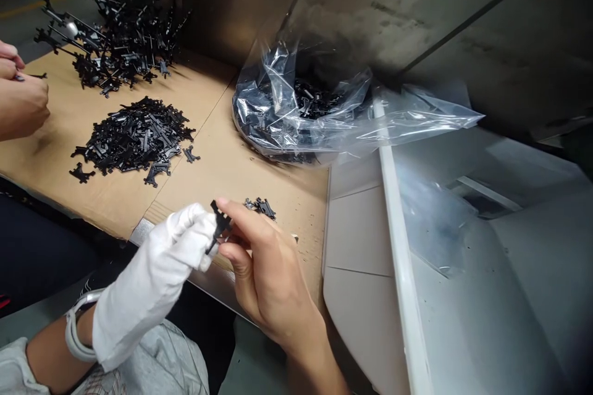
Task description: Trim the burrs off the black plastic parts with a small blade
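Note:
A small black plastic part [221, 223] with notched ends is held up near the front edge of the table. My left hand [178, 237], in a white glove, pinches it from the left. The bare fingers of my right hand [266, 265] curl around its other side, with the index fingertip at its upper end; exactly where the thumb touches is unclear. Just behind my right hand a few similar black parts [262, 207] lie on the cardboard, partly covered by the hand. Farther left is a heap of loose black parts [139, 136].
Black parts on thin sprues form a tangled stack [125, 37] at the back left. A clear plastic bag [296, 117] holds more black parts. On the right stands a white-rimmed bin [393, 216] with clear plastic inside. A co-worker's hands [21, 95] are at the left edge.

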A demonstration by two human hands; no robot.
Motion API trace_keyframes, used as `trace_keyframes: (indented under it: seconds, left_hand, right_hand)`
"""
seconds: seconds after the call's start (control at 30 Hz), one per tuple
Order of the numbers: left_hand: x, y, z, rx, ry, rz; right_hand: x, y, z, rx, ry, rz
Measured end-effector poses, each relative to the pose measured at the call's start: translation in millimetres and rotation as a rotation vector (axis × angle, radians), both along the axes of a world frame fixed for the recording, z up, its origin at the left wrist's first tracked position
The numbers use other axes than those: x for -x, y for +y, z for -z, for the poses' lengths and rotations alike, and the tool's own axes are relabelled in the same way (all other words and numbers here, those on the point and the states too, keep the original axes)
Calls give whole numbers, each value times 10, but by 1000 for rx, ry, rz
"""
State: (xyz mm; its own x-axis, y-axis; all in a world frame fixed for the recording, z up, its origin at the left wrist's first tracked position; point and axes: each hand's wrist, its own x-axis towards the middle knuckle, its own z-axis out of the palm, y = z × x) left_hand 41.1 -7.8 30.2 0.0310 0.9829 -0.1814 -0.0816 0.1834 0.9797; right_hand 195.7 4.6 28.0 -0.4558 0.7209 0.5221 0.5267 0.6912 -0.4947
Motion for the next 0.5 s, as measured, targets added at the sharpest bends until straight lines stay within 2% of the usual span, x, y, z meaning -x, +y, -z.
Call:
trace_keyframes:
  seconds: [0.1,0.37,0.5]
  left_hand:
    - [-6,-2,-15,10,43,29]
    - [-28,-3,-87,-2,138,-24]
    - [-18,-4,-41,13,118,-55]
  right_hand:
    - [7,-2,3,-19,14,-18]
    - [34,-3,1,-13,49,-17]
    - [39,5,20,-22,62,-14]
